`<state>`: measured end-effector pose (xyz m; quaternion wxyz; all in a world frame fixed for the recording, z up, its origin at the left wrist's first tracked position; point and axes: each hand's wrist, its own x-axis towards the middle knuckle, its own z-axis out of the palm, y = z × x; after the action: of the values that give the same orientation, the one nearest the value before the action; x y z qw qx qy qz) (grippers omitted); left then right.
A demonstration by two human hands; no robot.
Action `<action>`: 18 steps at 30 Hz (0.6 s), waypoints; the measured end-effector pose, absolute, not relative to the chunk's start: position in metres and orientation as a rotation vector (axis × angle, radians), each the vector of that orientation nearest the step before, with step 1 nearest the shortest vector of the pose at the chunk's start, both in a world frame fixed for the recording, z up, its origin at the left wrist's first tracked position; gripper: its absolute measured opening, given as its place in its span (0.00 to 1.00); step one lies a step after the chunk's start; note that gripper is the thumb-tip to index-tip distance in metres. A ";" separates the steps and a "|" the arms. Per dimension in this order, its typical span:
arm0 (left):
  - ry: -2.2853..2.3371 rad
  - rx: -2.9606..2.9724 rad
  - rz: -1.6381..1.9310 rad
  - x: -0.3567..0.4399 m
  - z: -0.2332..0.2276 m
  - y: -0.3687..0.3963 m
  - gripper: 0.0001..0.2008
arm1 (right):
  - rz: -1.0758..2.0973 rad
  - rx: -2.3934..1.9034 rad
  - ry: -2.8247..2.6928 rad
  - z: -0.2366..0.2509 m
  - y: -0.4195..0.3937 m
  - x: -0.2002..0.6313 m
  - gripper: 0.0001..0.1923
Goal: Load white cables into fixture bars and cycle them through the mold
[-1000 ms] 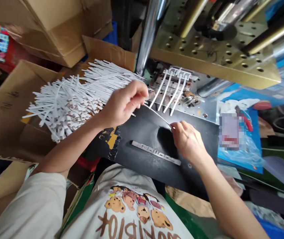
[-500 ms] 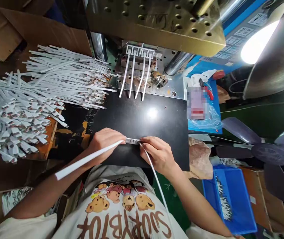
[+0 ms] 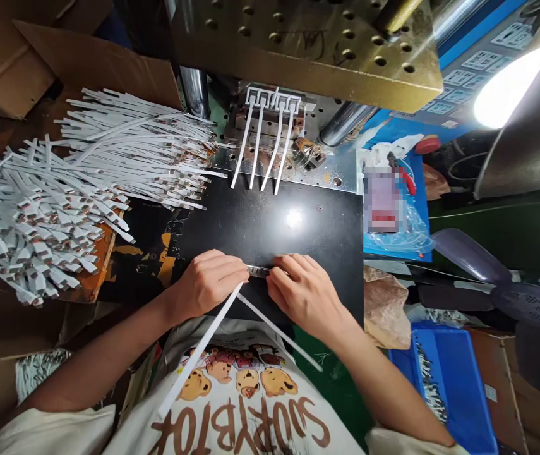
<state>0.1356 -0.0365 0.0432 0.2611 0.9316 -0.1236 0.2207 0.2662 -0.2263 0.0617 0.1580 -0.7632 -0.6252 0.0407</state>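
Observation:
Low over the black tabletop, my two hands meet at a small slotted metal strip. My left hand is closed, its fingertips pinching the strip's left end and white flat cables. One white cable runs from these fingers down across the shirt; a thinner-looking white cable slants down to the right. My right hand is closed at the strip's right end, fingers curled and partly hiding it. The cable ends inside the fingers are hidden.
Ahead, a press with a heavy brass-coloured block stands over a mould holding several white cables. Big piles of white cables lie left. A lamp, a fan and a blue bin are to the right.
The right-hand cable has left my right fingers and now hangs from near my left fingertips. The left cable has swung down more steeply. My right hand has curled further over the strip.

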 end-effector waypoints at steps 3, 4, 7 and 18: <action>-0.335 2.550 0.544 0.138 0.044 -0.035 0.05 | 0.040 -2.032 -1.546 0.050 -0.235 0.242 0.06; -0.347 2.576 0.500 0.139 0.046 -0.034 0.05 | 0.072 -1.965 -1.536 0.044 -0.237 0.235 0.05; -0.406 2.656 0.421 0.143 0.052 -0.032 0.07 | 0.171 -1.847 -1.708 0.029 -0.240 0.221 0.10; -0.389 2.665 0.630 0.143 0.033 -0.035 0.06 | -0.052 -1.690 -1.500 -0.006 -0.285 0.180 0.06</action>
<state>0.1433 -0.0353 0.0326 0.1866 0.9466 -0.1381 0.2236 0.1802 -0.2853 -0.0063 0.4268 -0.6762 -0.6001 -0.0209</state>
